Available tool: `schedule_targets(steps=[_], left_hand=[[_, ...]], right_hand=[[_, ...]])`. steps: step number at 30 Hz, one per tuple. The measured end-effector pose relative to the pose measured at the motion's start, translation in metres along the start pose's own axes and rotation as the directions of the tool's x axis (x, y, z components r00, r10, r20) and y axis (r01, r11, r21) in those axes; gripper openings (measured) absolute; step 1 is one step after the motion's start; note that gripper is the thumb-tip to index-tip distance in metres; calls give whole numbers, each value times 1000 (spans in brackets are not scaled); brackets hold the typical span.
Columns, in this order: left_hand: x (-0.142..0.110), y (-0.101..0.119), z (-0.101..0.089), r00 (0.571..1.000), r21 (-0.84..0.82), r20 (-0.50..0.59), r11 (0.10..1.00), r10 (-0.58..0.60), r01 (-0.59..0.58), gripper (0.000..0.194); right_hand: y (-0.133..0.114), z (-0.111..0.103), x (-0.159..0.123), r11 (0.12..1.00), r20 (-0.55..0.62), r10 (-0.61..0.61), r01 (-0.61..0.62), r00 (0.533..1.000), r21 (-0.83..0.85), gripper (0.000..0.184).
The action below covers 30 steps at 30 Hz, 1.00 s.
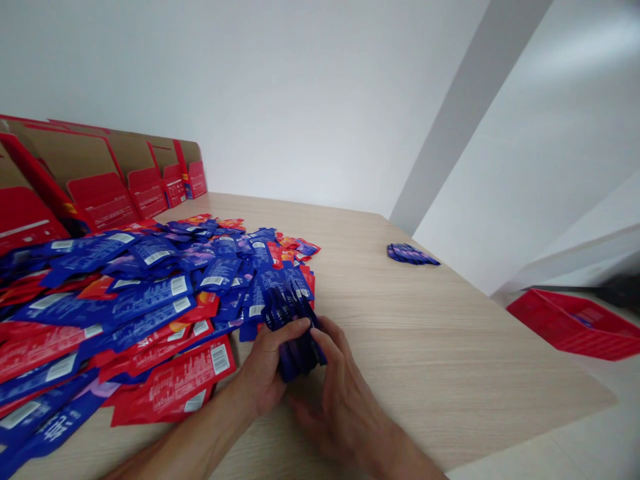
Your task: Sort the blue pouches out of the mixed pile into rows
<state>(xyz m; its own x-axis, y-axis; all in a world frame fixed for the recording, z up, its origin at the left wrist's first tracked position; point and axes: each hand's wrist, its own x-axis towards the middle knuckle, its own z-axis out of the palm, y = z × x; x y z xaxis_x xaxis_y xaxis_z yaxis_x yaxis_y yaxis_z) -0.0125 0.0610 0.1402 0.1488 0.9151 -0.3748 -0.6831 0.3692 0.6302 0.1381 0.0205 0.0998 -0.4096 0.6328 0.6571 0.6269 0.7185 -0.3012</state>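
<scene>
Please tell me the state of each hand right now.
Left hand: closed, holding a bunch of glossy, flat, dark-blue packets.
Right hand: fingers bent against the bunch's right side; whether its grip is closed cannot be told.

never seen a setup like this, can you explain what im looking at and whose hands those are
There's no robot here: these are a person's own bare hands. The single picture comes from a camera worn on that person's head, looking forward and down.

The left hand has its grip on a bunch of flat, dark blue packets, while the right hand has its fingers at the bunch's right side.

On the pale wood-grain table, a loose heap of blue and red printed packets spreads to the left, with open red cardboard boxes with brown insides behind it. A small overlapping row of dark blue packets lies near the far right edge.
</scene>
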Motion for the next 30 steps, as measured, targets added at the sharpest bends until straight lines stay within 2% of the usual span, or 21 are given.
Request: schedule_targets(steps=[4,5,8,12,15,17,23,30], left_hand=[[-1,3,8,999,-58,-44,998,-13,10,2],[-3,4,9,999,-69,-47,998,-15,12,3],[-10,8,14,999,-126,-19,992,-32,30,24],[-16,10,16,993,-233,89,968,-75,94,40],[-15,7,14,983,-255,161,959,-87,127,41],[-14,5,13,981,-253,169,958,-92,133,40],[-19,5,19,996,-249,54,965,-70,81,28],[-21,-6,25,979,-224,157,960,-132,165,27]], right_hand=[[-1,5,2,988,21,-72,74,997,-136,85],[-2,5,4,983,20,-76,78,997,-168,81],[-1,0,9,971,-4,-105,102,994,-215,76],[3,-7,9,972,-33,-138,129,990,-197,79],[6,-9,8,974,-31,-136,128,990,-189,82],[8,-7,7,972,-46,-139,127,989,-197,81],[8,-1,8,964,-118,-144,112,983,-241,71],[8,-8,9,967,-220,-126,70,967,-245,59]])
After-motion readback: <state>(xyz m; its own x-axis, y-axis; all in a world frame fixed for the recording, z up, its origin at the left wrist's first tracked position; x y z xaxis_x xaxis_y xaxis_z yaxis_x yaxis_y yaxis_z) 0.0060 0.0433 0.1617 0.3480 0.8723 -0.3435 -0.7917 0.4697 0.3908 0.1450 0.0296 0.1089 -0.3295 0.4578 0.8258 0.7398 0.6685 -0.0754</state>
